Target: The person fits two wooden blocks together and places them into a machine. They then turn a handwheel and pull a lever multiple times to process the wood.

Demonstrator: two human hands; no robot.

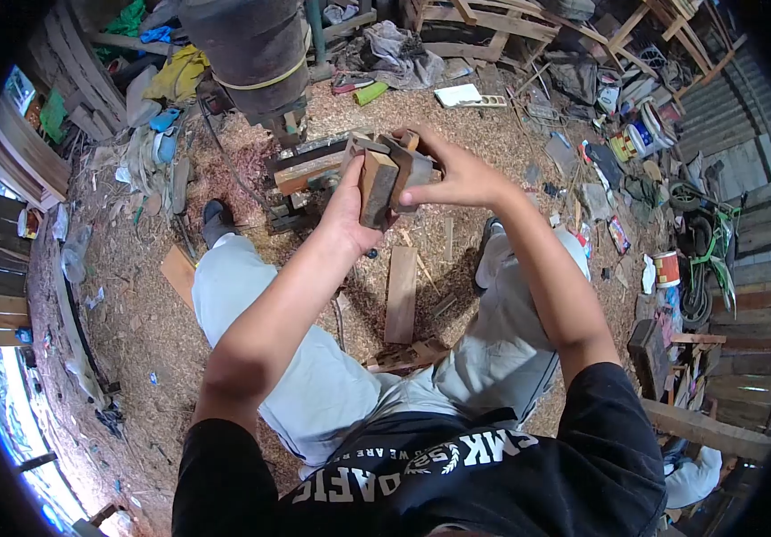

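Observation:
My left hand (350, 211) is wrapped round a small wooden block (376, 186) with a pale top end and dark sides. Close against it on the right, my right hand (454, 172) grips a darker wooden block (417, 170), thumb in front and fingers over the far side. Both blocks are raised between my knees. Just beyond them is a low bench-like machine (300, 215) with a wooden piece (309, 172) on it; my hands partly hide it. Whether the two blocks are joined cannot be made out.
A flat board (401, 295) lies on the shaving-covered floor between my legs. A dark drum-shaped machine (256, 54) stands ahead, with a cable (224, 152) beside it. A green bicycle (712, 237) and a paint bucket (666, 268) are at the right.

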